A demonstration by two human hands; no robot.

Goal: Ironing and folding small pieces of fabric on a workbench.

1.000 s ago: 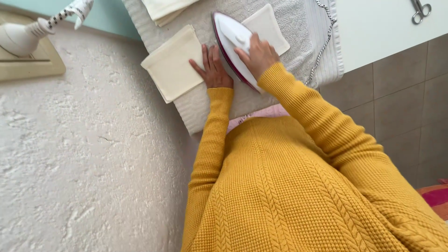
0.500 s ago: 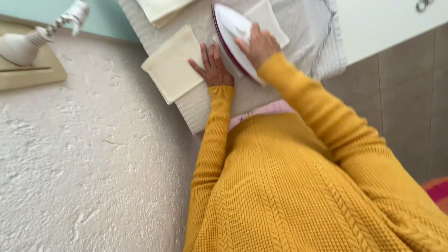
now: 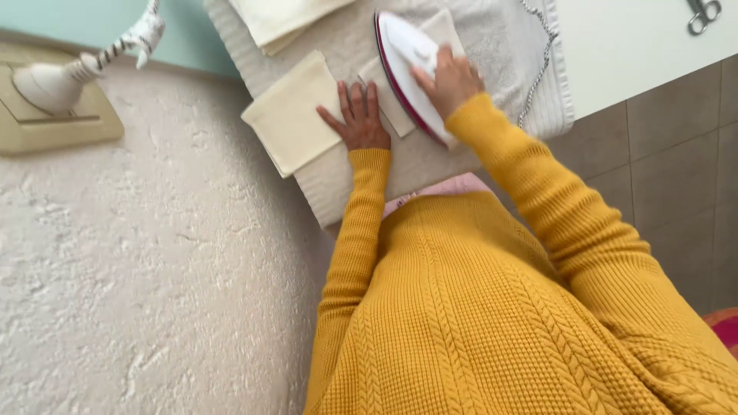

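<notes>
My right hand (image 3: 450,79) grips the handle of a white iron with a dark red rim (image 3: 403,58), which rests on a small cream cloth square (image 3: 384,88) on a grey towel-covered ironing surface (image 3: 430,154). My left hand (image 3: 358,115) lies flat with fingers spread on the towel, at the edge of that square and beside a larger folded cream cloth (image 3: 292,115) to its left. Both arms wear yellow knit sleeves.
More folded cream cloth (image 3: 277,19) lies at the top of the towel. A black-and-white braided cord (image 3: 538,54) runs along the towel's right side. A white steam base (image 3: 50,84) sits on a beige stand at the left. Scissors (image 3: 703,15) lie on a white surface top right.
The iron has slid to the right across the small cloth square, uncovering its left part. My left hand stays flat in about the same place.
</notes>
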